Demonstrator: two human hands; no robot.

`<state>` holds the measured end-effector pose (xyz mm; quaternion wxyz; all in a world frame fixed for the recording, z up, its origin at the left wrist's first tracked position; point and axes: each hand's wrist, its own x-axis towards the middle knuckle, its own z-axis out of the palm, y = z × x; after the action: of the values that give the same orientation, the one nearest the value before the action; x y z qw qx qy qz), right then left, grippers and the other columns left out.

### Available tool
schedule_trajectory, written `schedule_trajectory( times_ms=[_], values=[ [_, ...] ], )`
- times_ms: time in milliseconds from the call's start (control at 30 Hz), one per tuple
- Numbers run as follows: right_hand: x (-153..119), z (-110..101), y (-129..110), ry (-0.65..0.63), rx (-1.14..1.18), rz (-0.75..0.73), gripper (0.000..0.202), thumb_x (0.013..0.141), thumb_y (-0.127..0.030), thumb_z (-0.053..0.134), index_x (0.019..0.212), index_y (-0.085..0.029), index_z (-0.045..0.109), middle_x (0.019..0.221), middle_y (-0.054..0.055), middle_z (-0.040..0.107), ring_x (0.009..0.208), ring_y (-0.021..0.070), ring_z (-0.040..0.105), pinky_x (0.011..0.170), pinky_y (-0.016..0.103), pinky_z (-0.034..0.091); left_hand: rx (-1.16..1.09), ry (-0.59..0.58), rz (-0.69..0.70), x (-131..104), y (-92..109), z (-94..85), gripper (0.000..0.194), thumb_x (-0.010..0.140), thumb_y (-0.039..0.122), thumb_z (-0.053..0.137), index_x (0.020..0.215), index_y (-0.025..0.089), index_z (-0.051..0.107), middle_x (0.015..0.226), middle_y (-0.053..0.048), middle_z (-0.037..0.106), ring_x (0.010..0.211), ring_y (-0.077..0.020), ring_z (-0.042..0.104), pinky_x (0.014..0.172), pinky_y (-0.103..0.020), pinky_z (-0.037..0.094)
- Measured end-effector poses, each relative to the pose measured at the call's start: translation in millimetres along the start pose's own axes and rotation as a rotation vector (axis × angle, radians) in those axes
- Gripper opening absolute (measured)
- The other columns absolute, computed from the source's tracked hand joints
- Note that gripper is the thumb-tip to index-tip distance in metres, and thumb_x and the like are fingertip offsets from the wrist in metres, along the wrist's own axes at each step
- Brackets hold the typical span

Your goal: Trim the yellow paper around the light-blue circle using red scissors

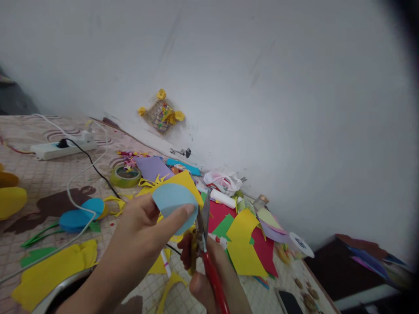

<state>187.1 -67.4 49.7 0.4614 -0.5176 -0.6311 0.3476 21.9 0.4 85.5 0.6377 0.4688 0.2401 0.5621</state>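
My left hand (140, 240) pinches a light blue piece of paper (172, 198) with a rounded edge, the thumb lying across its front. In my right hand (225, 272) is a pair of scissors (213, 274) with red on the handle. Their blades point up and stand slightly apart at the right edge of the blue paper. Whether the paper lies between the blades is hard to see. Beside the pivot is a brown and mustard shape that I cannot make out. Behind the blue paper lies a yellow sheet (183, 179).
A power strip (62, 149) with cables lies at the left, near blue paper rounds (74, 221). A tape roll (125, 176) sits behind my left hand. Yellow sheets (244, 248), red paper and a white roll (223, 199) crowd the right. A phone (289, 302) lies near the front.
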Motion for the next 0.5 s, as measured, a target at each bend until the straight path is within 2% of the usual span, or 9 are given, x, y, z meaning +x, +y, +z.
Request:
schedule_trajectory(
  times_ms=[133,333,500],
  values=[
    [-2,-1,-4,0.0,-0.044,-0.034,0.069,0.08,-0.091,0.06,0.108,-0.03,0.073,0.094,0.004,0.07,0.083,0.0222,0.062,0.074,0.031,0.049,-0.051,-0.159,-0.091,-1,2,1.2,0.015,0.085,0.029,0.078,0.071,0.024,0.075,0.054,0.005,0.07,0.051,-0.0156,0.065,0.056,-0.024,0.056],
    [-6,-3,0,0.037,0.026,-0.08,0.054,0.087,-0.078,0.07,0.121,-0.036,0.073,0.1,0.001,0.07,0.088,0.0205,0.063,0.08,0.026,0.055,-0.03,-0.188,-0.061,0,0,2.4,0.013,0.082,0.019,0.076,0.07,0.023,0.075,0.057,0.004,0.073,0.053,-0.0146,0.068,0.057,-0.021,0.056],
    [-6,-4,7,0.032,-0.017,-0.114,0.055,0.088,-0.079,0.067,0.121,-0.035,0.072,0.097,0.001,0.069,0.086,0.0204,0.063,0.077,0.026,0.054,-0.003,-0.184,-0.07,-1,1,0.6,0.014,0.083,0.022,0.078,0.069,0.024,0.075,0.06,0.004,0.074,0.054,-0.0147,0.069,0.058,-0.021,0.057]
  ],
)
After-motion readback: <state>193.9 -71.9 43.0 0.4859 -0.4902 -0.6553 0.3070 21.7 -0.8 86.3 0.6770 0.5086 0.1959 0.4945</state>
